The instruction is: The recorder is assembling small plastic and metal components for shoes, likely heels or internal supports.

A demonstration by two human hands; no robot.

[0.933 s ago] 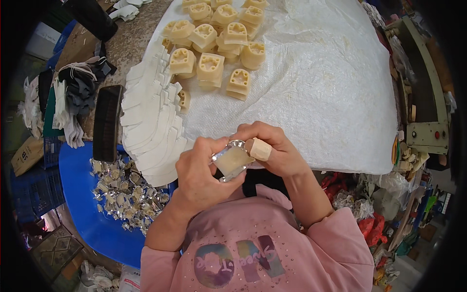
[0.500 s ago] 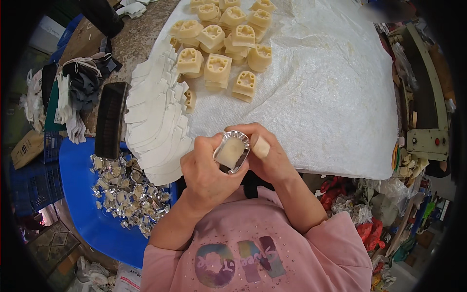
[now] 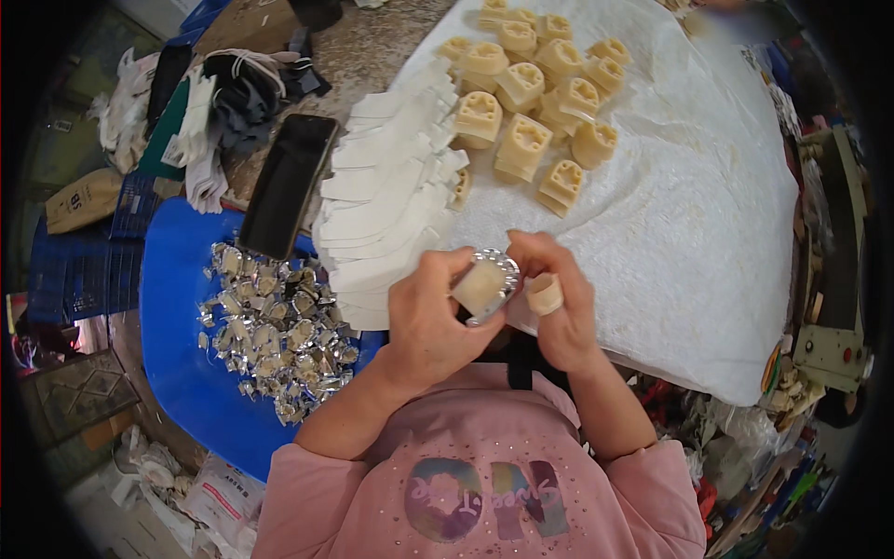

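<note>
While the left hand [image 3: 430, 307] is closed around a silver-rimmed cup [image 3: 485, 285], the right hand [image 3: 568, 312] is bent up at the cup's right side, fingertips at its shiny rim. Whether those fingertips grip or only touch, cannot tell. Cup is at the near edge of the white sheet [image 3: 680, 233], tilted, pale face showing toward the camera. Right thumb wears a beige finger wrap [image 3: 544, 294].

Landmark: white sheet. On its far left part, a cluster of cream blocks [image 3: 523, 146], some stacked, their visible tops holed. Along its left edge, white strips [image 3: 382, 200], overlapping in a long fan. Left of sheet, past the strips: black phone [image 3: 289, 182], lying slantwise; beyond that, dark cloths [image 3: 244, 101] on the mottled brown bench [image 3: 377, 45]. Left of the sheet's near end, a blue tub [image 3: 172, 345] holding a heap of silver-and-cream pieces [image 3: 279, 326]. Right of the sheet, a greenish machine [image 3: 832, 352] with a red button.
</note>
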